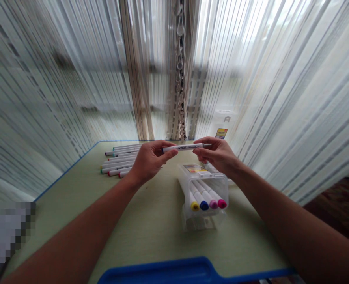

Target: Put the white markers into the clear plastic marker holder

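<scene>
A white marker (184,147) is held level above the table between both hands. My left hand (151,159) pinches its left end, where a dark blue tip shows. At its right end, the fingers of my right hand (217,153) close around the barrel. Below my right hand, a clear plastic case (183,179) lies on its side with its opening toward me. Inside it are several white markers with yellow, blue, purple and pink ends. Left of my left hand, more white markers (121,162) lie side by side in a loose row.
The pale green table (150,221) has a blue rim and a blue tray (156,272) at its near edge. Striped sheer curtains (103,79) hang behind it. A clear plastic piece with a yellow label (221,133) stands at the back right. A blurred-out patch (5,236) covers the lower left.
</scene>
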Demonstrator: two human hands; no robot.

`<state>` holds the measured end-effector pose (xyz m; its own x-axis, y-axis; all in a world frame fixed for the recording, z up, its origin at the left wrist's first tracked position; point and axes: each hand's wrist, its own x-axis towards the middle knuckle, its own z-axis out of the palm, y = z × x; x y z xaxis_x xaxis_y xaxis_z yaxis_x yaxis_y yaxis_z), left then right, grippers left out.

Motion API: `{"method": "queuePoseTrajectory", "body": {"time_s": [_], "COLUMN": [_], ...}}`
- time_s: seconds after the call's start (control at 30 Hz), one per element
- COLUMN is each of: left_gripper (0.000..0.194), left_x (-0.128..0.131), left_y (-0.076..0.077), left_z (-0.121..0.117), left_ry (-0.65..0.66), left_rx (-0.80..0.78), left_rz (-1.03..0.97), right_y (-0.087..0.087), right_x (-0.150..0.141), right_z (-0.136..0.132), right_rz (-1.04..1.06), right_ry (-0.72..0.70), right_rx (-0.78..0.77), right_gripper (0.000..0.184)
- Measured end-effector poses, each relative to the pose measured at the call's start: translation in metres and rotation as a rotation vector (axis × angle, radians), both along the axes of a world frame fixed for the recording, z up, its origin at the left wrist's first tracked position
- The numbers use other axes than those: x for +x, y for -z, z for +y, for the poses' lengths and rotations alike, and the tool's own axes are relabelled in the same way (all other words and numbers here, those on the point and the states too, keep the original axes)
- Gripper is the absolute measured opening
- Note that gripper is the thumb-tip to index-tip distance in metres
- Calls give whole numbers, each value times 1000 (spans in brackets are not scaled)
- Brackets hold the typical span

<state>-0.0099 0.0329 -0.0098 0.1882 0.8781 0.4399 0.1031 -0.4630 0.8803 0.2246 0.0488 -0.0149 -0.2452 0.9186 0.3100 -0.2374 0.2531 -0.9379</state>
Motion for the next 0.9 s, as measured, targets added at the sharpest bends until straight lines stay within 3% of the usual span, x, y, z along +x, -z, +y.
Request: {"method": "queuePoseTrajectory", "body": {"time_s": [0.9], "left_gripper": [41], "left_x": [-6], "left_y": [-2], "left_z": [4], "left_ry": [-1], "left_rx": [48], "left_rz": [46], "right_y": [-2], "right_x": [3], "right_z": [4], "right_rz": [24], "right_ry": [59], "right_rx": [-10], "right_gripper": [30]}}
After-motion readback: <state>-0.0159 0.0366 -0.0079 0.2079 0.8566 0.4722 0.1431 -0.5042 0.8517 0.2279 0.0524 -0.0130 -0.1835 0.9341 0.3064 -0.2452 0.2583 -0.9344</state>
